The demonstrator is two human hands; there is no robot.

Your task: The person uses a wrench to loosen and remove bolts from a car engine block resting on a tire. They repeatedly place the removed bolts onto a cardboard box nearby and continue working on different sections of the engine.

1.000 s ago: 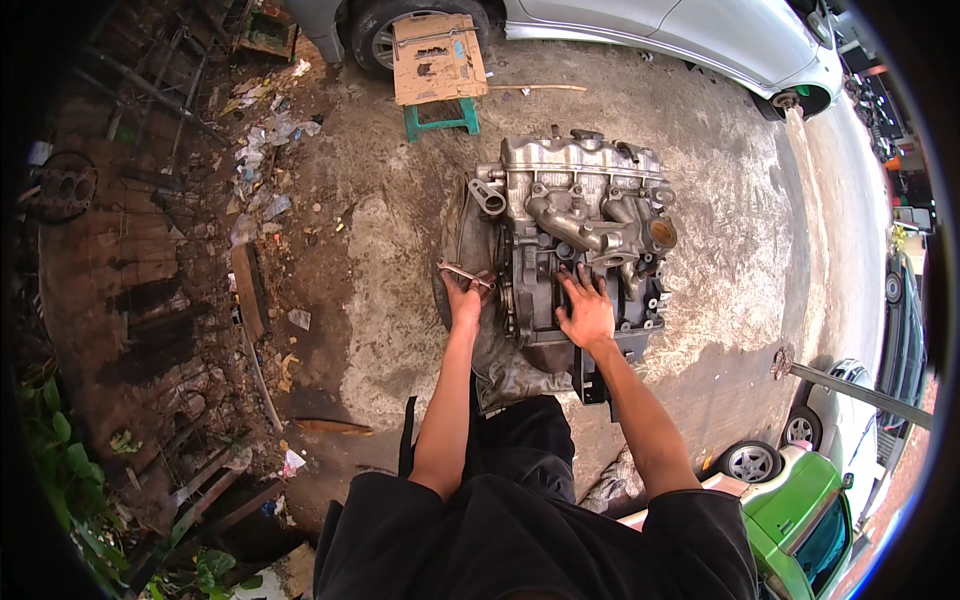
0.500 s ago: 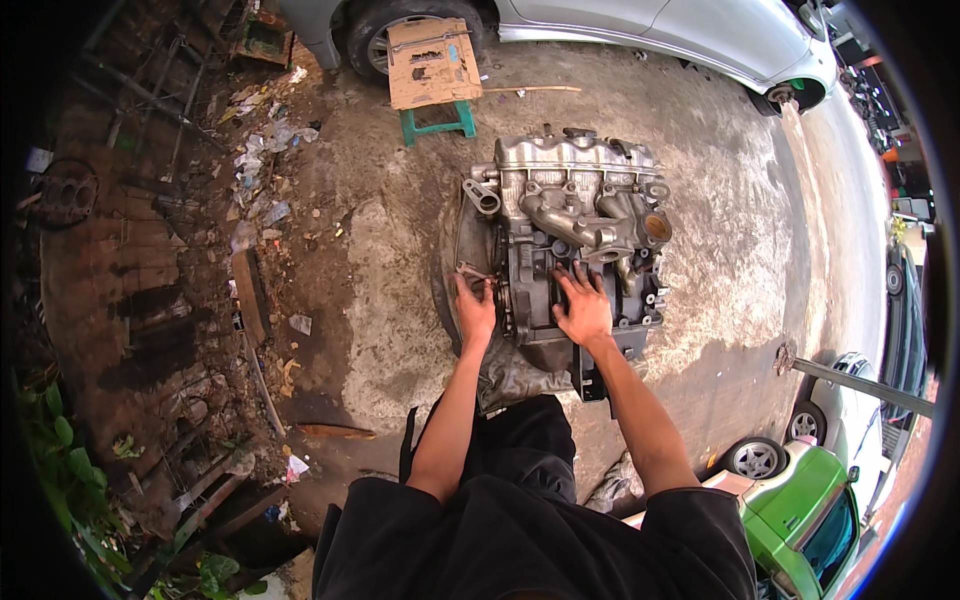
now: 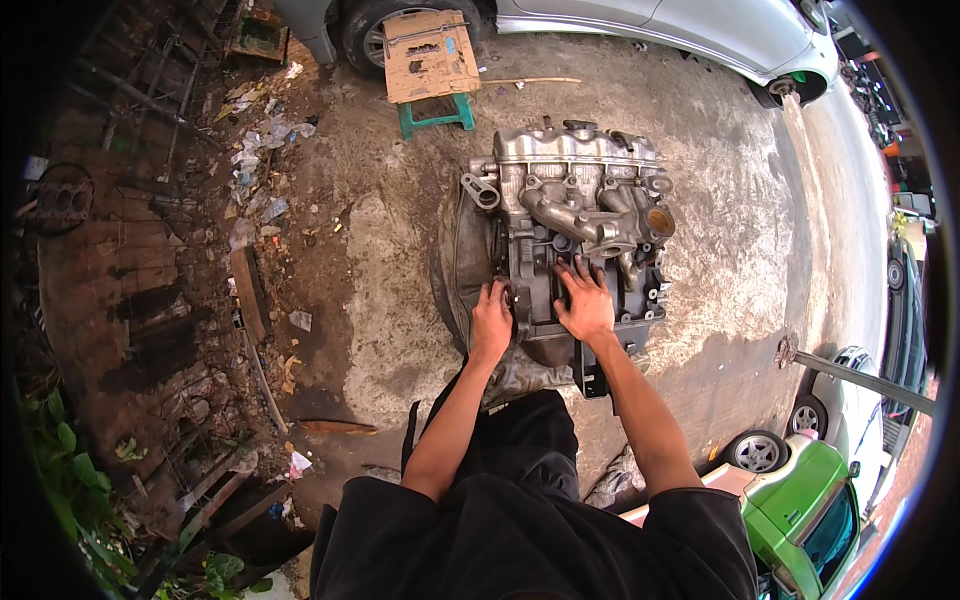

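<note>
A metal engine (image 3: 580, 170), with a cast intake manifold on its side, rests on a dark, crumpled covering (image 3: 465, 230) on the concrete. My left hand (image 3: 492, 322) is at the engine's left end, its fingers curled at the side of the block; whatever they hold is hidden. My right hand (image 3: 586, 305) lies on the lower block below the manifold, fingers spread and touching the metal. A dark bracket (image 3: 590, 378) sticks out from the engine's near edge.
A cardboard-topped green stool (image 3: 435, 65) stands beyond the engine, by a silver car (image 3: 680, 30). Debris (image 3: 260, 150) and planks (image 3: 250, 290) litter the left side. A green vehicle (image 3: 800, 510), a white car and a metal pole (image 3: 860, 375) are at the right.
My left hand has moved right, in against the engine's side; the wrench it held a second ago is no longer clearly visible. My right hand has barely moved.
</note>
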